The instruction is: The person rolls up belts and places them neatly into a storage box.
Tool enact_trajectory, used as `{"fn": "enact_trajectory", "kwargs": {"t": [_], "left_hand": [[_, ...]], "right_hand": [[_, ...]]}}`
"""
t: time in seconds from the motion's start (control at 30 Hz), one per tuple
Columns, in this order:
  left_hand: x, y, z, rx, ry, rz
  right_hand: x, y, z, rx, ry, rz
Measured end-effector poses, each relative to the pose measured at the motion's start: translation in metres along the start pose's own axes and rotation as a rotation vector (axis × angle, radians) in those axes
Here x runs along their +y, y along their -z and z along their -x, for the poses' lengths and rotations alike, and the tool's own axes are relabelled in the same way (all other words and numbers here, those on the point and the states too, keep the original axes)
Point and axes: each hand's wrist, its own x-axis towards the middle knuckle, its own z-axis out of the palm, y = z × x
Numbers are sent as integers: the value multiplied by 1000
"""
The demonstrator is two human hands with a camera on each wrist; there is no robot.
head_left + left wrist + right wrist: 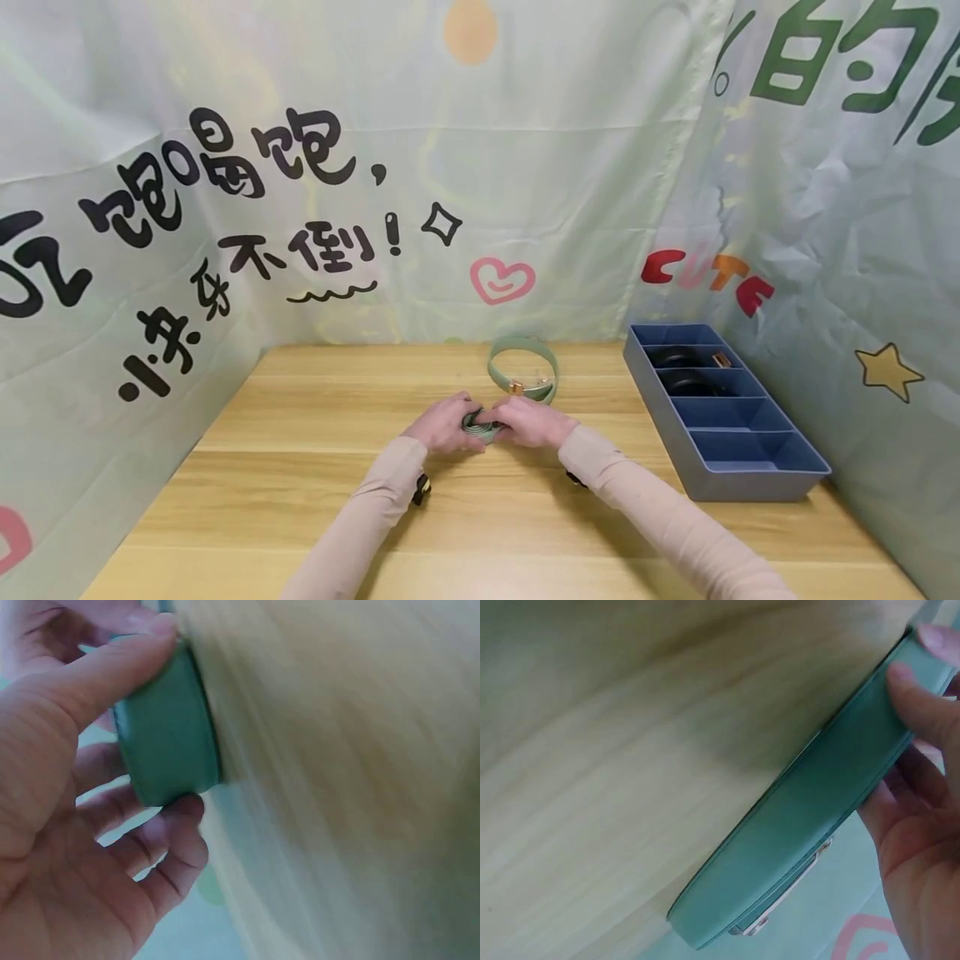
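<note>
A green belt (pixel 522 343) stands on edge on the table, one end wound into a tight coil (pixel 478 428) and the rest a wide loop behind. My left hand (pixel 444 423) holds the coil from the left; in the left wrist view, its thumb and fingers curl round the rolled strap (pixel 169 731). From the other side, my right hand (pixel 534 422) pinches the strap (pixel 795 814) between thumb and fingers, as the right wrist view shows. A rose-gold buckle (pixel 517 387) sits on the loop just beyond the right hand. Fingers hide part of the coil.
At the right stands a blue-grey divided box (pixel 757 487). Two of its compartments hold coiled black belts (pixel 678 357), one with a gold-coloured buckle (pixel 722 360). Printed cloth (pixel 450 150) hangs behind and beside the wooden table (pixel 300 483).
</note>
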Motion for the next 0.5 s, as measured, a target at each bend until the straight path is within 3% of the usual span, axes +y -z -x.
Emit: {"fn": "enact_trajectory", "kwargs": {"t": [0.13, 0.3, 0.5], "left_hand": [[4, 3, -1, -10, 16, 33], [12, 3, -4, 31, 75, 32], [10, 3, -7, 13, 20, 18]], "right_hand": [[0, 0, -3, 15, 7, 9], [-5, 1, -5, 11, -9, -4], [-4, 2, 2, 16, -5, 5]]}}
